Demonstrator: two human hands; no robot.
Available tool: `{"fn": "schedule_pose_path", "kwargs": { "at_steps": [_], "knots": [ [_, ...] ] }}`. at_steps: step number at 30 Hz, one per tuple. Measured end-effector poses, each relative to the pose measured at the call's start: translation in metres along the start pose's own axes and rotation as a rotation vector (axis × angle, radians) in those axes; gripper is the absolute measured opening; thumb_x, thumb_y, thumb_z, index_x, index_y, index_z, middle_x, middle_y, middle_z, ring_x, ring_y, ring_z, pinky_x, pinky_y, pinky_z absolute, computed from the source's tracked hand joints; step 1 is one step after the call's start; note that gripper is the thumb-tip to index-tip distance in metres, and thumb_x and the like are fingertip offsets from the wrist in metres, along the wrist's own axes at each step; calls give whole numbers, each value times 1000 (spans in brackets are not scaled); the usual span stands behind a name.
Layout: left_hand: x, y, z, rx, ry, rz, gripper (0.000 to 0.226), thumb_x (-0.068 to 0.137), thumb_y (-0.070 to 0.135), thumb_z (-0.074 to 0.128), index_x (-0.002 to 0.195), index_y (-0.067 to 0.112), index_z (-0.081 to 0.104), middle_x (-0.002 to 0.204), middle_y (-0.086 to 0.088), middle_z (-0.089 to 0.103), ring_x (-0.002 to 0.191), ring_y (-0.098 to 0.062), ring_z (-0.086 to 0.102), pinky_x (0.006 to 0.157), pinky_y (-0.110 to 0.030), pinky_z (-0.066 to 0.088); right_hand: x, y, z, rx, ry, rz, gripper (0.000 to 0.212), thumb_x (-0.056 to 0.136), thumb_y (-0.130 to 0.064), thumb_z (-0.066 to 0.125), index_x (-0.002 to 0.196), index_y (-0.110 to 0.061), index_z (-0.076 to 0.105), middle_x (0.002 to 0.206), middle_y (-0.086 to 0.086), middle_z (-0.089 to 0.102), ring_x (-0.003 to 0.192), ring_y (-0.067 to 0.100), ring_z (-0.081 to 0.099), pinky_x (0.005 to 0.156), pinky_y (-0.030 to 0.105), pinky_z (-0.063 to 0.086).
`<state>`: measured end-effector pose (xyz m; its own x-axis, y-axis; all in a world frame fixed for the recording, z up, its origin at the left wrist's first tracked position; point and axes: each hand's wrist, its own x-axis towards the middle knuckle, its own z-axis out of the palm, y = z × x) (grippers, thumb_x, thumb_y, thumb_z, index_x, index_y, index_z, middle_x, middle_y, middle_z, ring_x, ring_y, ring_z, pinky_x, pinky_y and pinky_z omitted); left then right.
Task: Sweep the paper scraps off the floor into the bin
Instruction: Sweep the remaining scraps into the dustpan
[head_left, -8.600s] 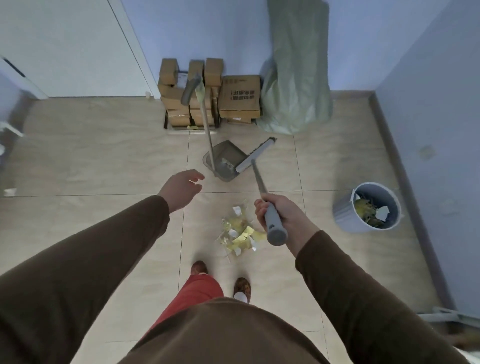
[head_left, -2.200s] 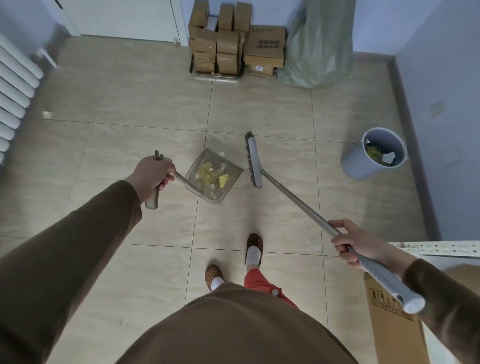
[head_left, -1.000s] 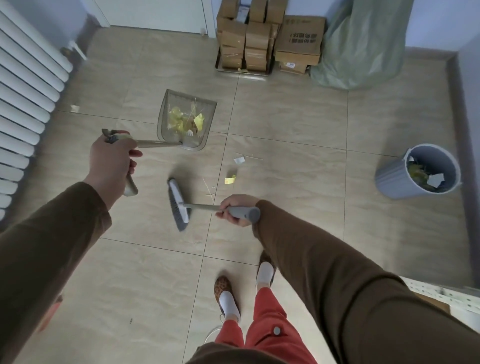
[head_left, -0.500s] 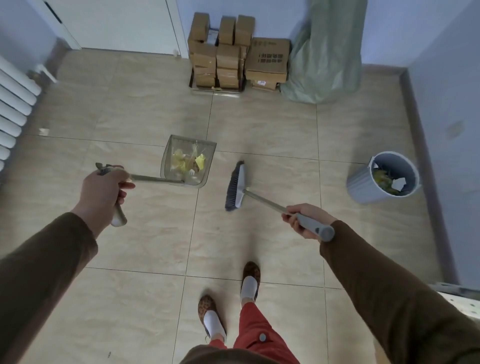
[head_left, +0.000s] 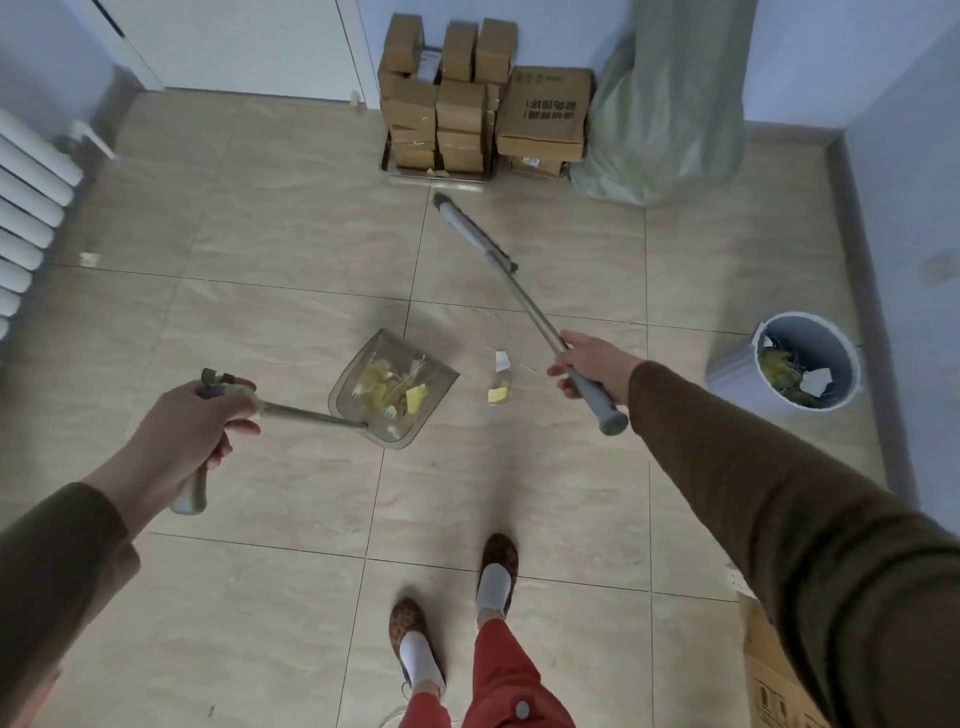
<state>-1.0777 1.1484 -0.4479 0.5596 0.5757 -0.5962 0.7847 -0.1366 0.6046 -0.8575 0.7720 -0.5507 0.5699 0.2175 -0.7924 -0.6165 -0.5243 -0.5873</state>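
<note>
My left hand (head_left: 195, 423) grips the long handle of a grey dustpan (head_left: 393, 389). The pan is low over the tiled floor and holds yellow and white paper scraps. My right hand (head_left: 589, 364) grips the grey broom handle. The broom head (head_left: 474, 231) points away from me, toward the boxes. Two loose scraps lie on the floor between pan and right hand: a white one (head_left: 502, 359) and a yellow one (head_left: 498, 392). The grey bin (head_left: 800, 358) stands at the right by the wall, with scraps inside.
Stacked cardboard boxes (head_left: 483, 109) and a green sack (head_left: 670, 104) line the back wall. A white radiator (head_left: 26, 208) is at the left, with a small scrap (head_left: 89, 259) near it. A cardboard box (head_left: 779, 670) is at the lower right. My feet (head_left: 457, 608) stand on the tiles.
The broom head has swung from the floor beside the pan out toward the boxes. The dustpan has shifted to the right and turned. Two loose scraps now show on the floor.
</note>
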Motion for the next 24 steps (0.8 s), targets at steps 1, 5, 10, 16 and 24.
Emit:
{"fn": "schedule_pose_path", "kwargs": {
  "at_steps": [1,5,10,16,24],
  "knots": [
    [-2,0,3,26,-16,5,17,89,14,64,105,8,67,91,-21,73,50,-18,43,47,-22,35,21,-8,-1,-99,25,11,49,102,-5,41,150,-16,35,95,16,59,59,16,50,44,23,47],
    [-9,0,14,120,-61,34,15,88,14,66,102,10,68,86,-16,75,49,-19,44,51,-26,36,82,-19,6,-391,111,-12,46,98,-5,37,143,-8,39,81,11,52,60,19,50,49,30,43],
    [-21,-3,23,202,-149,44,15,88,13,66,102,18,69,79,-9,76,48,-17,47,50,-24,38,57,48,6,-639,152,92,37,98,-12,34,135,-16,35,96,20,57,62,23,52,48,30,45],
    [-36,7,45,265,-239,79,14,89,15,64,103,14,68,85,-14,75,51,-18,48,49,-25,39,-59,140,-37,-726,24,182,35,97,-10,37,130,-24,38,78,14,56,50,21,49,40,25,42],
    [-49,9,76,255,-301,22,11,86,9,56,91,3,64,87,-22,69,52,-20,44,49,-25,37,-129,175,-32,-500,154,131,21,99,-20,43,119,-27,43,74,12,59,51,21,54,47,32,48]
  ]
}}
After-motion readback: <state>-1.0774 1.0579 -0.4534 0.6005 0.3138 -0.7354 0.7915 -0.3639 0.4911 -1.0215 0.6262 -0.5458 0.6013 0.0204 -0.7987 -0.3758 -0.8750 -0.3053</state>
